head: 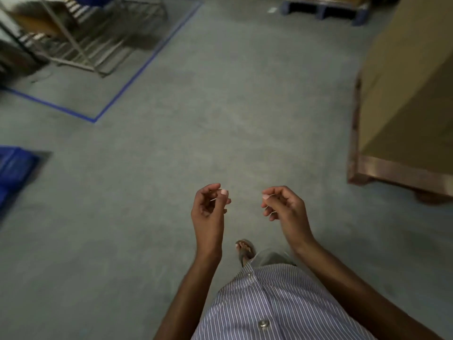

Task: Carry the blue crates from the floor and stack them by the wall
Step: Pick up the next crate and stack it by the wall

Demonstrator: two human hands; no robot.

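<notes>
Left hand [208,207] and right hand [284,204] apart in front of body, fingers loosely curled, both holding nothing. Blue crates [13,173] on floor [220,119] at far left edge, blurred, well apart from hands.
Risks: open sandal [245,249] leaves toes exposed if crate slips; wooden pallet [392,173] corner on right could trip.
Around: cardboard box [411,94] on that pallet; metal rack [81,45] behind blue tape line [147,62], upper left.
</notes>
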